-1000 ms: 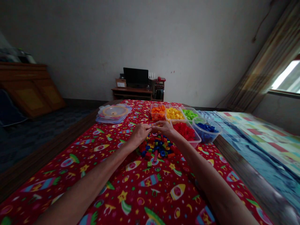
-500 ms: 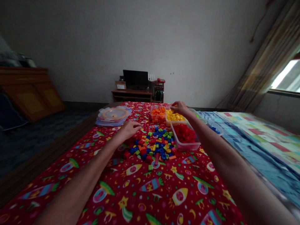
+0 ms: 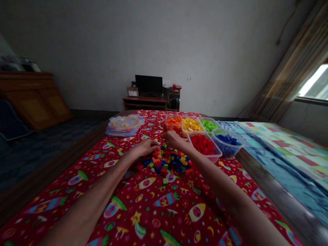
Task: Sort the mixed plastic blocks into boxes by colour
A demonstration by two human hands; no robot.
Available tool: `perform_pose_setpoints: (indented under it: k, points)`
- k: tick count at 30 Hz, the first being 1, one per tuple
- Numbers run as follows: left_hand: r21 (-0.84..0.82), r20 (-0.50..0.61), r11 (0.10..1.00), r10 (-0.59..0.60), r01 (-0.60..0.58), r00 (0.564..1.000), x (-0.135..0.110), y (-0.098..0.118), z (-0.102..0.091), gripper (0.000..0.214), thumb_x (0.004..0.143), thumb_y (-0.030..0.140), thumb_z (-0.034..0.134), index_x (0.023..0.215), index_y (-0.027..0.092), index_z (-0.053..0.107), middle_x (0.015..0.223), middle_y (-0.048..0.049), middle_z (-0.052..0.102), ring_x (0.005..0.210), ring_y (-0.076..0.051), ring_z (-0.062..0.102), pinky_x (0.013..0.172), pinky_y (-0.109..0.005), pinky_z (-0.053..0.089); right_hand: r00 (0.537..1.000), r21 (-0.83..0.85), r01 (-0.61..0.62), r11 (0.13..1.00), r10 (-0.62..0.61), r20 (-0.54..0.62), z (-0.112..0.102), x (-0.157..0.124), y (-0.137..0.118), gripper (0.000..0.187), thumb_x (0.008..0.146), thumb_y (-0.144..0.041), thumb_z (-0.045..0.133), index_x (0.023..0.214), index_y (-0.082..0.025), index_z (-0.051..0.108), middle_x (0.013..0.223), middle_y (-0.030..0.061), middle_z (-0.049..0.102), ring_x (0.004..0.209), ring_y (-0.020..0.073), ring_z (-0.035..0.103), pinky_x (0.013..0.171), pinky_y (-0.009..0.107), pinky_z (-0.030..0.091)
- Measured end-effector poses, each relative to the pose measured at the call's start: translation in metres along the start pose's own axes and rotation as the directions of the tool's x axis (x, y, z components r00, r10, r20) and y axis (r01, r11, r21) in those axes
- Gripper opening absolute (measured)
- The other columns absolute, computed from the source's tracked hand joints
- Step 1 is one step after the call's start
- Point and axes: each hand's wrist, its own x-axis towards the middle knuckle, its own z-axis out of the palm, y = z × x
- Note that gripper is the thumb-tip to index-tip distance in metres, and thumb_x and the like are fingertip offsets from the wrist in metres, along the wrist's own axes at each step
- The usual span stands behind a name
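A mixed pile of small plastic building blocks in red, blue, orange, yellow and green lies on the tablecloth. At the pile's far left edge is my left hand, its thumb and fingers drawn together; whatever lies between the tips is too small to make out. My right hand hovers over the far edge of the pile, fingers curled inward, and its tips are partly hidden. Beyond and to the right stand boxes of orange blocks, yellow blocks, green blocks and red blocks. Blue blocks fill a round tub.
Stacked plastic lids rest at the table's far left. The red patterned tablecloth covers the table. A bed adjoins on the right. A monitor stands on a desk against the wall.
My right hand has come from above the yellow box back left to the pile, uncovering the green box and blue tub. The left hand has shifted slightly right and nearer the blocks.
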Motion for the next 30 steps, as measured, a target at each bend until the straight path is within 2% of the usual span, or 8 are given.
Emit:
perform_pose_setpoints:
  k: [3,7,11,15,21,27,30]
  points:
    - [-0.095,0.006,0.996,-0.001,0.002,1.000,0.002,-0.009,0.001,0.033,0.066,0.033,0.056,0.089,0.020,0.075,0.088,-0.0049,0.076,0.078,-0.022,0.067,0.070,-0.027,0.050,0.997,-0.031,0.044,0.999,-0.042,0.067,0.022,-0.004,-0.008,0.029,0.077,-0.007,0.052,0.100,-0.009,0.070,0.087,0.0120,0.069,0.075,0.0151,0.058,0.066,0.022,0.039]
    - [-0.182,0.058,0.983,0.024,-0.013,0.998,0.003,-0.016,-0.001,0.035,0.060,0.024,0.053,0.087,0.021,0.076,0.086,-0.0017,0.076,0.077,-0.021,0.067,0.068,-0.024,0.051,0.999,-0.083,0.013,0.996,-0.009,0.048,0.033,-0.013,-0.006,0.026,0.080,-0.016,0.058,0.102,-0.008,0.068,0.092,0.0144,0.068,0.085,0.0190,0.059,0.072,0.024,0.041]
    - [-0.122,0.090,0.992,0.013,-0.002,0.996,0.003,-0.012,0.001,0.037,0.061,0.021,0.052,0.091,0.021,0.075,0.087,0.0000,0.075,0.078,-0.019,0.067,0.069,-0.022,0.049,0.996,-0.161,-0.037,0.986,0.049,0.068,0.024,-0.023,-0.005,0.025,0.080,-0.009,0.051,0.099,-0.010,0.068,0.097,0.0135,0.067,0.087,0.0181,0.058,0.074,0.024,0.041]
    - [-0.012,0.062,0.999,-0.030,0.030,0.998,0.004,-0.010,0.005,0.038,0.065,0.022,0.054,0.097,0.017,0.074,0.085,-0.0020,0.075,0.077,-0.018,0.065,0.067,-0.021,0.048,0.996,-0.232,-0.049,0.971,0.065,0.061,0.010,-0.031,-0.017,0.028,0.084,-0.009,0.044,0.099,-0.010,0.067,0.094,0.0150,0.066,0.085,0.0198,0.059,0.072,0.027,0.042]
    - [0.021,0.014,1.000,-0.006,0.005,1.000,0.004,-0.013,0.007,0.026,0.071,0.024,0.052,0.083,0.017,0.074,0.078,-0.0026,0.074,0.069,-0.017,0.063,0.062,-0.021,0.045,0.990,-0.255,0.014,0.967,0.023,0.141,0.015,-0.036,-0.032,0.031,0.089,-0.016,0.042,0.112,-0.015,0.063,0.103,0.0145,0.066,0.096,0.0221,0.061,0.078,0.029,0.046]
    - [-0.006,-0.075,1.000,-0.021,0.020,0.997,0.002,-0.014,0.004,0.024,0.071,0.029,0.052,0.071,0.015,0.072,0.064,-0.0028,0.070,0.058,-0.015,0.059,0.052,-0.020,0.041,0.988,-0.291,0.029,0.956,0.018,0.156,0.015,-0.043,-0.033,0.034,0.088,-0.014,0.042,0.117,-0.018,0.060,0.115,0.0119,0.063,0.111,0.0231,0.055,0.087,0.031,0.045]
    - [0.003,-0.101,1.000,-0.029,0.030,0.994,0.002,-0.014,0.004,0.024,0.071,0.030,0.052,0.067,0.016,0.071,0.061,-0.0021,0.069,0.057,-0.014,0.059,0.052,-0.020,0.040,0.989,-0.287,0.010,0.958,0.033,0.146,0.013,-0.045,-0.031,0.032,0.088,-0.015,0.043,0.116,-0.017,0.060,0.115,0.0124,0.063,0.110,0.0240,0.054,0.087,0.032,0.045]
